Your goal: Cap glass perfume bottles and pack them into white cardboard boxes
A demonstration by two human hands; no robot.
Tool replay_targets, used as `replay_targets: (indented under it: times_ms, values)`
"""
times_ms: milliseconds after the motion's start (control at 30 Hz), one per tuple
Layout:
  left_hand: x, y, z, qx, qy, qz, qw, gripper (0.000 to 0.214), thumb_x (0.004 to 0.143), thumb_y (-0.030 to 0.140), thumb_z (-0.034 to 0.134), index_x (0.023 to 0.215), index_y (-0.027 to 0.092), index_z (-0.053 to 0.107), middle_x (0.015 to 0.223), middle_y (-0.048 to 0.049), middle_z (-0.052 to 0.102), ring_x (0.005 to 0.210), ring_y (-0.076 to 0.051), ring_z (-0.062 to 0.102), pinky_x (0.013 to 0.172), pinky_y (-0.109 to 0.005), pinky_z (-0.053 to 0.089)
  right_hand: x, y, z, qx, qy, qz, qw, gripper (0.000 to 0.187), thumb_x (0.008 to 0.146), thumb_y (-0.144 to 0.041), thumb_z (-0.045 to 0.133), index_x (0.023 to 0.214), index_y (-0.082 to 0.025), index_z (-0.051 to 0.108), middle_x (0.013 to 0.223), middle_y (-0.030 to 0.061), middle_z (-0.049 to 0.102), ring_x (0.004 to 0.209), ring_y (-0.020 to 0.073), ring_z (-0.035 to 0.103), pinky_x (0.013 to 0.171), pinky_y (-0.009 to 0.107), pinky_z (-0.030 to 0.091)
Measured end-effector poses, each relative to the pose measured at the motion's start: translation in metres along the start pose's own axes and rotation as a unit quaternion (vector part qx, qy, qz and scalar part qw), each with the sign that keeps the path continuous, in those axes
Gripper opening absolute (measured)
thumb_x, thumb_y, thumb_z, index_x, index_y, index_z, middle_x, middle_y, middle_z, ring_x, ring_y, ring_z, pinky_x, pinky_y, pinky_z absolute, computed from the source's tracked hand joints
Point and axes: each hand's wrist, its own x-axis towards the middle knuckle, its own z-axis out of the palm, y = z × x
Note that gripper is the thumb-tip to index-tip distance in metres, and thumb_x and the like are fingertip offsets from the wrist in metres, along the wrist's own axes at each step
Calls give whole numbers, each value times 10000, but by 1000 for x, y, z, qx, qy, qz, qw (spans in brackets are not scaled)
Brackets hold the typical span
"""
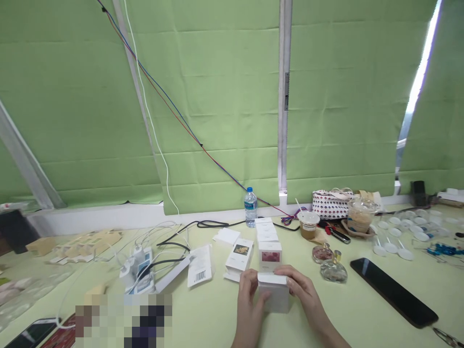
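Observation:
A small white carton (pixel 276 298) stands on the pale green table, close in front of me. My left hand (pixel 251 292) is closed on its left side, with the thumb across the near face. On the right side, my right hand (pixel 299 286) grips the top edge with bent fingers. Directly behind it is a row of similar white boxes (pixel 268 241); the front one bears a dark pink picture. A flatter white box (pixel 239 256) with a yellow flower picture lies to the left of that row.
Left lie a barcoded white packet (pixel 199 266), a power strip (pixel 145 270) with cables and a phone (pixel 32 333). Behind stands a water bottle (pixel 250 208). Rightward are a drink cup (pixel 308 224), glass perfume bottles (pixel 333 270), a long black slab (pixel 393 290) and several clear plastic pieces.

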Motion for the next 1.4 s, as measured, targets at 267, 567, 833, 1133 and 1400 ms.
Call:
replay_targets:
  times_ms: [267,567,833,1133,1400]
  values:
    - [-1,-11,1,-29,8,-6,1000,261,776,268,699,982,259,539,997,-6,532,978,-218,574,858,-327,467,3,2,3,-11,21,-3,1000,240,817,-450,660,878,-249,777,985,98,706,991,266,630,784,312,517]
    - [-2,-6,2,-80,16,-35,996,339,762,291,732,994,277,484,1026,1,557,1021,-218,592,880,-329,449,3,1,1,-32,12,-6,999,232,818,-448,665,894,-270,793,1017,105,694,972,259,645,742,293,533]
    - [-4,-11,3,-94,34,-37,994,378,693,222,773,974,262,522,1002,-3,577,981,-221,602,860,-326,460,4,2,3,-49,15,-24,998,229,850,-436,634,944,-291,783,995,85,698,973,237,639,750,272,523]
    - [-3,-7,3,-88,27,-37,995,385,713,276,773,987,269,503,1021,-5,576,1013,-231,598,888,-346,454,1,0,2,-71,11,-25,997,265,861,-451,613,953,-269,782,1025,99,687,992,259,637,776,300,529]
    - [-2,11,1,-72,30,-51,996,188,878,429,572,898,242,556,882,4,564,839,-164,558,736,-248,449,1,1,2,-82,0,-32,996,266,896,-432,571,995,-273,760,1081,96,672,1061,255,611,855,316,505]
